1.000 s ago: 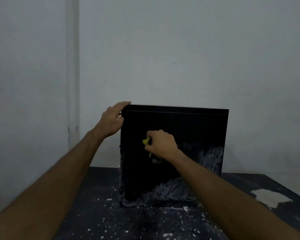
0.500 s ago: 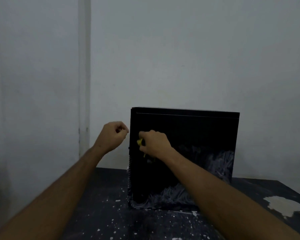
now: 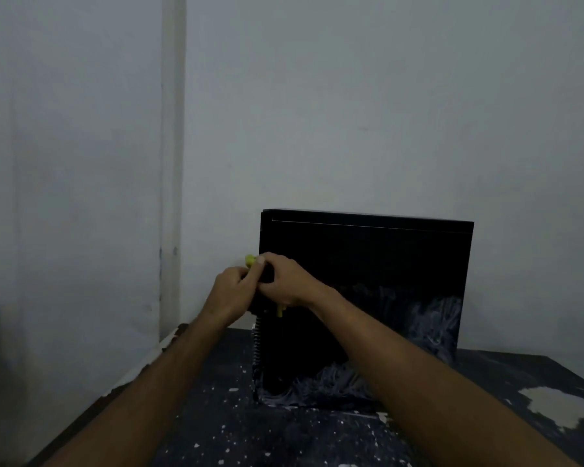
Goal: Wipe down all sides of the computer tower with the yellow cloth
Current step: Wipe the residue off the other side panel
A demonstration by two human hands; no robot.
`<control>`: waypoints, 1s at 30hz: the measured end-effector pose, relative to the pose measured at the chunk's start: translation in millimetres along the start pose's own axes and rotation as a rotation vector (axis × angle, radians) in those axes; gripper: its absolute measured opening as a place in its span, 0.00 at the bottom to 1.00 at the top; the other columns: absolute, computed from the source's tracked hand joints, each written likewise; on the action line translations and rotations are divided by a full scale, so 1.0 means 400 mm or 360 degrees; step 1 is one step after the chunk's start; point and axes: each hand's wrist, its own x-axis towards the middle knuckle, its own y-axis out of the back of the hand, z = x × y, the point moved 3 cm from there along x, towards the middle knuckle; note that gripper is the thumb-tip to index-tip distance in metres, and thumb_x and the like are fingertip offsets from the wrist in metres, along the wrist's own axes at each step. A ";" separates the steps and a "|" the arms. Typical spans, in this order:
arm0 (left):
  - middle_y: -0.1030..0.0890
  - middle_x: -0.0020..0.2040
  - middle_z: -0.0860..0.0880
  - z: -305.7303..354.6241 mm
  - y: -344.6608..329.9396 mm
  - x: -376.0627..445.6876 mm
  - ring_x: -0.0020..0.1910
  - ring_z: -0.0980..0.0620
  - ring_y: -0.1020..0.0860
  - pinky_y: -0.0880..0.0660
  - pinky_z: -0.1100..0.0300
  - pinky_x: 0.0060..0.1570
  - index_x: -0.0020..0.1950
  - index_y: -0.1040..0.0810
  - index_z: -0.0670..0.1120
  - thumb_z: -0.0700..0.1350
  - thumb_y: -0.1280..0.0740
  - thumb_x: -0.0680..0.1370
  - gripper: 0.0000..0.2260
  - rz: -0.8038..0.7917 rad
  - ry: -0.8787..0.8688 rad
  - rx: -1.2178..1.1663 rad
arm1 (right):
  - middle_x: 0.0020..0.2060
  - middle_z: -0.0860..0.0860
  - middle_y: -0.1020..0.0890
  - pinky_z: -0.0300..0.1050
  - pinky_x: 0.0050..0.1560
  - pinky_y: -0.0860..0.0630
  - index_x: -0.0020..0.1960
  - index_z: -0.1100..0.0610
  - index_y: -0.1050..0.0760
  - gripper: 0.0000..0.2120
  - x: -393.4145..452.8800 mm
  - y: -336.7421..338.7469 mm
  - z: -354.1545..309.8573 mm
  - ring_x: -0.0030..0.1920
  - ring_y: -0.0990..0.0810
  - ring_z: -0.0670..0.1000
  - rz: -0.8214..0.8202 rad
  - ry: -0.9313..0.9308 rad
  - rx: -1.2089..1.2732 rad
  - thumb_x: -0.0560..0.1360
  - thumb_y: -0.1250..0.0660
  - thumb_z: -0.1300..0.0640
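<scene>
Computer tower [image 3: 364,298] upright on the paint-flecked black table [image 3: 284,433], broad side panel facing the person; pale dust smears cover its lower right. Left hand [image 3: 231,294] has left the top rear corner it braced a second ago and come across to meet the right hand [image 3: 284,281] at the tower's left edge; both are closed on the yellow cloth [image 3: 250,260] — only small tufts show. Reads as a re-fold or hand-over — likely the rear face next; the tower stands unbraced meanwhile.
</scene>
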 end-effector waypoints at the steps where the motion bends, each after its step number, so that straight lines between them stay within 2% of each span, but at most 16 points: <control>1: 0.16 0.39 0.44 0.002 -0.002 0.008 0.37 0.47 0.17 0.20 0.53 0.36 0.46 0.18 0.42 0.63 0.39 0.83 0.26 0.0010 0.0026 -0.0037 | 0.64 0.53 0.21 0.48 0.61 0.21 0.74 0.55 0.30 0.29 -0.002 0.003 -0.004 0.61 0.21 0.52 -0.0079 -0.0019 0.0106 0.74 0.29 0.54; 3: 0.17 0.40 0.43 0.007 -0.003 0.021 0.38 0.46 0.19 0.24 0.53 0.35 0.48 0.19 0.43 0.62 0.37 0.82 0.23 0.0015 0.0032 -0.0135 | 0.69 0.53 0.24 0.47 0.66 0.24 0.80 0.54 0.39 0.42 -0.008 0.023 -0.008 0.66 0.23 0.50 -0.0163 -0.0061 0.0223 0.70 0.28 0.49; 4: 0.18 0.40 0.43 0.010 -0.002 0.027 0.37 0.46 0.20 0.26 0.54 0.35 0.48 0.20 0.43 0.61 0.36 0.82 0.21 0.0013 0.0012 -0.0160 | 0.69 0.54 0.24 0.45 0.65 0.24 0.81 0.54 0.39 0.44 -0.011 0.035 -0.005 0.65 0.23 0.49 -0.0196 -0.0071 0.0283 0.68 0.28 0.49; 6: 0.19 0.41 0.44 0.026 -0.007 0.028 0.38 0.47 0.21 0.28 0.58 0.34 0.49 0.21 0.43 0.56 0.35 0.83 0.16 0.0034 -0.0048 -0.0143 | 0.66 0.56 0.20 0.43 0.61 0.23 0.80 0.54 0.38 0.39 -0.028 0.071 0.003 0.60 0.21 0.48 -0.0194 -0.0077 0.0336 0.72 0.28 0.55; 7: 0.19 0.41 0.45 0.036 -0.005 0.025 0.38 0.48 0.21 0.28 0.60 0.34 0.50 0.21 0.43 0.53 0.34 0.83 0.13 0.0079 -0.0107 -0.0099 | 0.63 0.55 0.19 0.45 0.61 0.22 0.80 0.54 0.39 0.37 -0.042 0.100 0.006 0.58 0.19 0.48 -0.0099 -0.0084 0.0264 0.74 0.29 0.57; 9: 0.19 0.42 0.47 0.049 0.009 0.019 0.39 0.52 0.20 0.27 0.62 0.34 0.52 0.22 0.44 0.49 0.34 0.83 0.08 0.0192 -0.0271 0.0034 | 0.52 0.47 0.15 0.49 0.57 0.20 0.77 0.50 0.34 0.32 -0.078 0.187 0.012 0.51 0.17 0.49 0.0338 -0.0025 -0.0120 0.74 0.31 0.55; 11: 0.19 0.45 0.47 0.039 0.031 0.025 0.41 0.49 0.20 0.24 0.54 0.38 0.56 0.22 0.44 0.51 0.34 0.80 0.11 0.0257 -0.0509 0.0232 | 0.43 0.44 0.18 0.48 0.51 0.20 0.69 0.51 0.26 0.24 -0.123 0.289 0.039 0.48 0.17 0.52 0.0906 0.0015 -0.0406 0.73 0.32 0.55; 13: 0.18 0.50 0.46 0.018 0.049 0.035 0.46 0.47 0.20 0.22 0.50 0.43 0.61 0.22 0.44 0.50 0.32 0.78 0.15 0.0273 -0.0714 0.0433 | 0.48 0.50 0.19 0.51 0.53 0.22 0.65 0.55 0.24 0.20 -0.171 0.379 0.088 0.53 0.20 0.55 0.1344 0.0019 -0.0543 0.74 0.33 0.56; 15: 0.19 0.53 0.46 0.012 0.047 0.034 0.45 0.47 0.20 0.21 0.50 0.41 0.68 0.24 0.45 0.49 0.30 0.78 0.19 0.0252 -0.0884 0.0628 | 0.59 0.56 0.21 0.58 0.60 0.25 0.68 0.58 0.26 0.22 -0.214 0.439 0.147 0.61 0.25 0.59 0.1495 -0.0046 -0.0792 0.75 0.34 0.56; 18: 0.23 0.48 0.47 0.007 0.023 0.034 0.35 0.45 0.21 0.26 0.56 0.28 0.66 0.23 0.47 0.55 0.35 0.76 0.21 0.0172 -0.1117 0.0975 | 0.75 0.58 0.32 0.63 0.73 0.37 0.77 0.57 0.34 0.26 -0.246 0.479 0.230 0.76 0.37 0.61 0.1281 -0.0290 -0.1053 0.80 0.38 0.53; 21: 0.23 0.48 0.47 -0.028 -0.004 0.036 0.32 0.45 0.22 0.32 0.61 0.26 0.59 0.21 0.45 0.56 0.36 0.75 0.19 -0.0097 -0.1430 0.1340 | 0.79 0.56 0.37 0.64 0.78 0.46 0.81 0.56 0.41 0.27 -0.269 0.502 0.287 0.80 0.44 0.59 0.1047 -0.0434 -0.1055 0.83 0.43 0.51; 23: 0.23 0.47 0.48 -0.033 0.006 0.050 0.31 0.46 0.22 0.31 0.61 0.25 0.58 0.21 0.46 0.56 0.36 0.75 0.18 -0.0153 -0.1526 0.1456 | 0.79 0.55 0.37 0.65 0.78 0.46 0.80 0.57 0.40 0.27 -0.284 0.508 0.309 0.80 0.43 0.58 0.0959 -0.0438 -0.1116 0.83 0.43 0.50; 26: 0.25 0.44 0.48 -0.007 0.041 0.067 0.28 0.46 0.25 0.30 0.60 0.24 0.56 0.20 0.45 0.56 0.36 0.75 0.18 0.0099 -0.1311 0.1276 | 0.78 0.55 0.36 0.66 0.76 0.43 0.79 0.58 0.39 0.27 -0.292 0.509 0.314 0.79 0.41 0.59 0.0906 -0.0403 -0.1205 0.82 0.42 0.50; 28: 0.24 0.44 0.47 0.001 0.015 0.051 0.28 0.45 0.24 0.30 0.60 0.24 0.55 0.19 0.44 0.55 0.37 0.75 0.18 -0.0004 -0.1369 0.1316 | 0.77 0.55 0.34 0.66 0.75 0.41 0.78 0.58 0.38 0.27 -0.291 0.511 0.306 0.78 0.40 0.59 0.0905 -0.0417 -0.1196 0.82 0.41 0.51; 30: 0.23 0.46 0.46 -0.010 -0.028 0.029 0.29 0.45 0.23 0.31 0.61 0.24 0.54 0.19 0.45 0.55 0.38 0.75 0.17 -0.0193 -0.1598 0.1495 | 0.76 0.55 0.34 0.66 0.74 0.40 0.78 0.58 0.37 0.27 -0.289 0.512 0.299 0.77 0.39 0.59 0.0897 -0.0441 -0.1205 0.80 0.41 0.52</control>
